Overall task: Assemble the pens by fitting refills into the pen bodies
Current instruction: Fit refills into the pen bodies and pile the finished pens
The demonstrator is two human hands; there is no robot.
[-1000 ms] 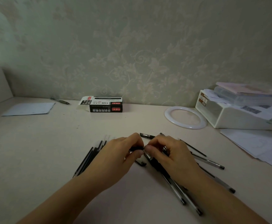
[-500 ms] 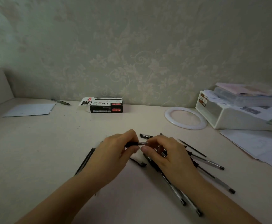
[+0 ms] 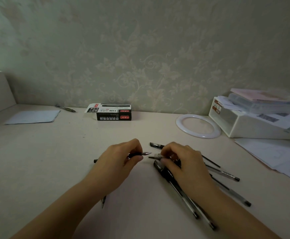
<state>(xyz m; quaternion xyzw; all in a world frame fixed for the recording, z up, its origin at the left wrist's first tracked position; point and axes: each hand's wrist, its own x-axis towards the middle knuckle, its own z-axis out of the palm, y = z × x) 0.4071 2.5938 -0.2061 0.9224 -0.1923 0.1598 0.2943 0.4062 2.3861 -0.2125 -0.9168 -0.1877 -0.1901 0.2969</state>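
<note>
Wallpapered wall behind, pale tabletop (image 3: pixel 37 169) with loose pens (image 3: pixel 184 192) toward its right edge. Your left hand (image 3: pixel 118 163) pinches a pen (image 3: pixel 140 154), tip pointing right; your right hand (image 3: pixel 184 161) is curled round a cap (image 3: pixel 155 157), I think, lying along nearly the same line, just apart.

The table (image 3: pixel 37 161) runs up to the wall (image 3: pixel 140 49). At the back edge the pen box (image 3: pixel 110 112) lies against the wall, with a sheet of paper (image 3: pixel 33 117) to its left and a single pen (image 3: pixel 65 108) between them — nearer the wall. To the right lies a ring (image 3: pixel 198 126), then a storage bin (image 3: pixel 254 125) with loose papers (image 3: pixel 275 156) before it. Toward the front, the left hand (image 3: pixel 118 163) and right hand (image 3: pixel 184 163) sit side by side — the pens (image 3: pixel 184 192) fan out under and right of the right hand.
</note>
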